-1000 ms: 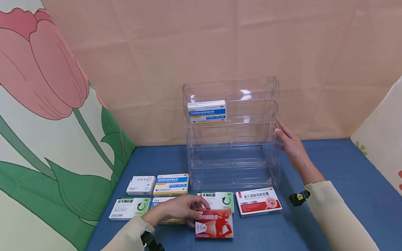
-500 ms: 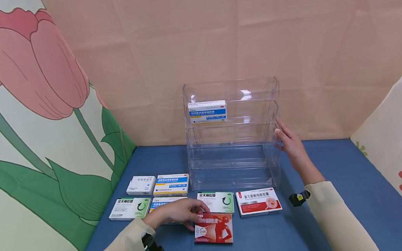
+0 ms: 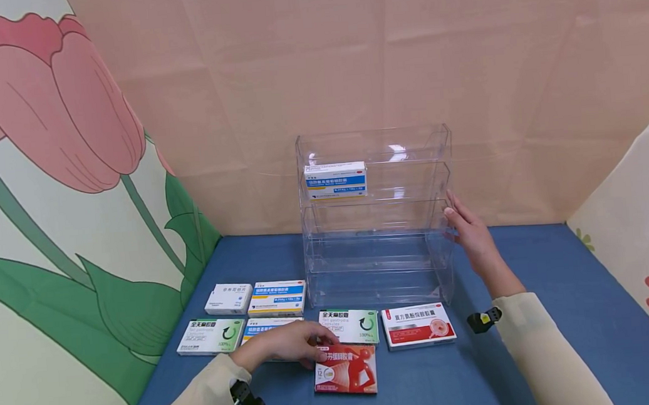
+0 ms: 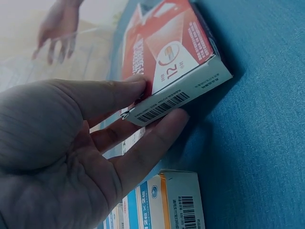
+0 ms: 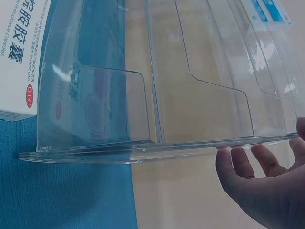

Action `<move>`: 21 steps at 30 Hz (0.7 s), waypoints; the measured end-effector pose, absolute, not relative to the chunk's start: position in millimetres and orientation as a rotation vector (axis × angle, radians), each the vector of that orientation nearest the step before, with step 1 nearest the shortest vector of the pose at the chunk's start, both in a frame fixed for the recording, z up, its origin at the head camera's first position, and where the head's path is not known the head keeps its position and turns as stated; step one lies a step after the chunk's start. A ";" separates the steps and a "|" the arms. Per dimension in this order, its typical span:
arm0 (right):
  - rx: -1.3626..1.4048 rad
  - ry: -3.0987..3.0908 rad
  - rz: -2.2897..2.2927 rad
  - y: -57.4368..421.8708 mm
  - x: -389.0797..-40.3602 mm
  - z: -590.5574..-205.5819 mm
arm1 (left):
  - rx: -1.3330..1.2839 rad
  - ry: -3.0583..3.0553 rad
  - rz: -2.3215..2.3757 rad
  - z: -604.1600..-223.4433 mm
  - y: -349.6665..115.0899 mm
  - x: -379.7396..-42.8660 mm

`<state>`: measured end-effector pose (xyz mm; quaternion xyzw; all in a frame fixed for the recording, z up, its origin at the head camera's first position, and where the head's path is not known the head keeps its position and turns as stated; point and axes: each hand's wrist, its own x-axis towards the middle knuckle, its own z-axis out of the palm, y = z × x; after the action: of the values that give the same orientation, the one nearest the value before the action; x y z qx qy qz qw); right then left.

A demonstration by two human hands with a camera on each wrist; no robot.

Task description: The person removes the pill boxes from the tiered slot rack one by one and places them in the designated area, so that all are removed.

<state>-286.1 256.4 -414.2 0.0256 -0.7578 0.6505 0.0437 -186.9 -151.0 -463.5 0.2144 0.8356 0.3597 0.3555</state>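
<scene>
A red medicine box [image 3: 345, 369] is pinched at its left end by my left hand [image 3: 291, 343]. The left wrist view shows the thumb on its printed face and fingers beneath, with the near edge tilted up off the cloth. My right hand [image 3: 474, 242] holds the right side of a clear stepped display rack [image 3: 378, 249], its fingertips [image 5: 238, 157] against the outer side panel. On an upper tier of the rack, at the left, stands a blue-and-white medicine box [image 3: 336, 181].
Behind the red box lies a green-and-white box [image 3: 350, 326], with a red-and-white box [image 3: 418, 325] to its right. Leftward are another green-and-white box [image 3: 211, 336], a small white box [image 3: 228, 299] and two blue-and-white boxes [image 3: 277, 298], one partly hidden by my left hand.
My left hand and the red box have come slightly toward me, showing more of the green-and-white box behind. The right hand and the rack have stayed in place.
</scene>
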 end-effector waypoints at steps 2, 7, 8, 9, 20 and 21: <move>0.078 -2.319 1.985 256.5 -285.7 -414.4 | 0.556 2.163 0.921 -463.4 -150.5 -186.3; 0.083 -2.322 1.977 257.2 -286.2 -415.3 | 0.565 2.174 0.919 -460.4 -151.2 -187.0; 0.083 -2.322 1.975 257.2 -286.1 -415.1 | 0.566 2.182 0.916 -458.9 -151.9 -187.4; 0.082 -2.324 1.972 257.2 -286.1 -414.9 | 0.566 2.186 0.916 -457.5 -152.6 -188.2; 0.116 -2.327 1.979 257.4 -286.0 -413.3 | 0.635 2.283 0.895 -432.8 -159.7 -199.1; 0.124 -2.325 1.984 257.5 -286.4 -413.7 | 0.654 2.298 0.896 -430.0 -160.7 -200.7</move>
<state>-286.4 257.5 -413.7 0.0405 -0.7595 0.6479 0.0412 -200.7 -160.7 -430.0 0.2452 0.8617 0.3359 0.2907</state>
